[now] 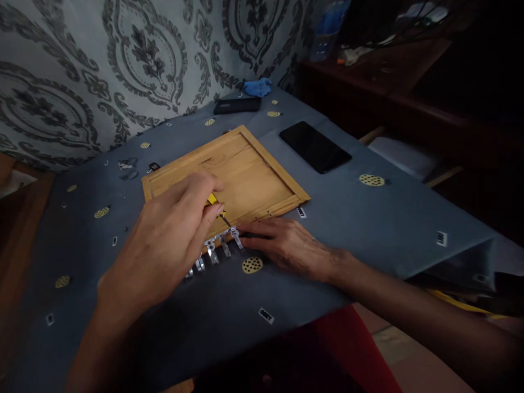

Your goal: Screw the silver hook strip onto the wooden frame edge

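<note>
Wooden panel (254,169), grained, raised-rimmed, shiny metal hooks (212,252) along one edge

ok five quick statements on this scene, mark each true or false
1. The left hand holds a yellow-handled tool. True.
2. The right hand makes a fist. False: its fingers reach out beside the metal clips.
3. The clips sit in a row along the near edge of the wooden board. True.
4. The glossy black phone lies on the board. False: it lies on the tablecloth, beside the board.
5. The tool's tip points at a clip. True.
</note>
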Tool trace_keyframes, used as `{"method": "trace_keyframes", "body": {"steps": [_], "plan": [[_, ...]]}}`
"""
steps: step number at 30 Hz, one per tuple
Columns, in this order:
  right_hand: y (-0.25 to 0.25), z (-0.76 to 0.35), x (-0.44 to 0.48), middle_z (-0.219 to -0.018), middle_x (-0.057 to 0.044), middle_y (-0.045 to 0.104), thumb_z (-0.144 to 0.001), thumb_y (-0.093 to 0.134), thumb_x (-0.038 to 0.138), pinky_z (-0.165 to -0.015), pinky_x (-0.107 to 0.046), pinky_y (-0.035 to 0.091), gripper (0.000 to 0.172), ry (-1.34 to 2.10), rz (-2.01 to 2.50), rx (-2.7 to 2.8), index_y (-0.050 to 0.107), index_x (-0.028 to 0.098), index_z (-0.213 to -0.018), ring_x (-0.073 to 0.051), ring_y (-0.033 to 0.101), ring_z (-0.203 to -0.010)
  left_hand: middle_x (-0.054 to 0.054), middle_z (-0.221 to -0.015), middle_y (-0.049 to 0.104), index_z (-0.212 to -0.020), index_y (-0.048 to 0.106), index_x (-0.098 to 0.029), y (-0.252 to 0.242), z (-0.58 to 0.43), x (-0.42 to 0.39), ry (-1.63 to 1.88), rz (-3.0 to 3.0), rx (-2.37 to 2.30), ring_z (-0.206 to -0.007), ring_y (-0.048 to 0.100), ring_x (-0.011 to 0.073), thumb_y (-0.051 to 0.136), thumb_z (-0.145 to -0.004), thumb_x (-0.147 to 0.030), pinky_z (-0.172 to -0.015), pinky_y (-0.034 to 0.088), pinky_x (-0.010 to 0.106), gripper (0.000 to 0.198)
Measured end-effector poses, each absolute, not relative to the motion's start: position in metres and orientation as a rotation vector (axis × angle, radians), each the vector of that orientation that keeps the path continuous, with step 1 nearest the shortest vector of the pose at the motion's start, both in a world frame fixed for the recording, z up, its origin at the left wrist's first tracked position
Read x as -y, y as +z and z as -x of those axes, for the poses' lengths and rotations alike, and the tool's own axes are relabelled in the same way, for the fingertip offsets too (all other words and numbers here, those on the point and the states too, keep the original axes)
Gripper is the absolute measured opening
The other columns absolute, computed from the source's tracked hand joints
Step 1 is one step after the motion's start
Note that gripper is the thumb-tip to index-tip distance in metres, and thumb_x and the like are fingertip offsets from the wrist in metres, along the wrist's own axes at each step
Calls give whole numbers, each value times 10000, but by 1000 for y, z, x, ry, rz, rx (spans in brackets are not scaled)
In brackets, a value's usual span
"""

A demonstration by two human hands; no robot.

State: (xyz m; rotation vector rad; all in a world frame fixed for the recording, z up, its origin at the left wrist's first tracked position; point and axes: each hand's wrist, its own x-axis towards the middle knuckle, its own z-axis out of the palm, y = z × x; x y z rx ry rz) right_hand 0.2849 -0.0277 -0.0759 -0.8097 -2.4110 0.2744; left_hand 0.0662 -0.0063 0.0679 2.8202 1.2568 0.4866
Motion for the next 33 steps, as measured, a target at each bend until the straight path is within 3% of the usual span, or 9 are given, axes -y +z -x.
{"method": "trace_keyframes", "body": {"steps": [7, 14, 17, 22, 26, 33], "plan": [[-73, -286, 27, -1293, -76, 696, -902, 558, 58, -850, -368, 600, 334, 295, 812, 2415, 704, 200, -1167, -221, 713, -1024, 42, -1005, 702, -1052, 566, -188, 64, -67, -6, 466, -2764, -1342, -896, 678, 184, 466, -985, -216, -740, 508, 273, 124], [-74, -287, 28, -1326, -77, 678, -912, 563, 68, -901, -376, 591, 308, 308, 821, 2414, 702, 211, -1146, -215, 694, -1105, 2, -876, 673, -941, 566, -223, 44, -57, -35, 585, -2622, -1451, -759, 611, 168, 533, -899, -169, -706, 477, 291, 76], [-77, -286, 27, -1289, -73, 699, -932, 537, 68, -873, -367, 600, 293, 279, 803, 2393, 703, 214, -1123, -205, 704, -1082, 18, -902, 670, -920, 571, -218, 34, -51, -47, 465, -2662, -1427, -821, 615, 192, 528, -891, -143, -746, 479, 321, 91], [-75, -284, 26, -1245, -84, 718, -975, 486, 90, -809, -356, 611, 278, 234, 769, 2367, 706, 206, -1100, -199, 723, -1019, 65, -1035, 652, -970, 595, -190, 33, -52, -39, 323, -2687, -1310, -1076, 588, 262, 525, -954, -203, -944, 470, 432, 72], [-71, -285, 26, -1267, -94, 707, -958, 494, 65, -832, -364, 611, 291, 307, 759, 2378, 701, 183, -1125, -210, 714, -1047, 63, -1153, 645, -1167, 538, -212, 36, -63, -7, 293, -2583, -1143, -1111, 609, 227, 540, -991, -310, -943, 503, 399, 202], [-74, -285, 26, -1303, -127, 684, -968, 522, 103, -864, -404, 610, 246, 337, 748, 2387, 697, 145, -1136, -252, 708, -1079, 112, -1204, 662, -1287, 429, -186, 20, -74, 28, 246, -2654, -1238, -1116, 631, 291, 748, -856, -293, -940, 521, 479, 546]]}}
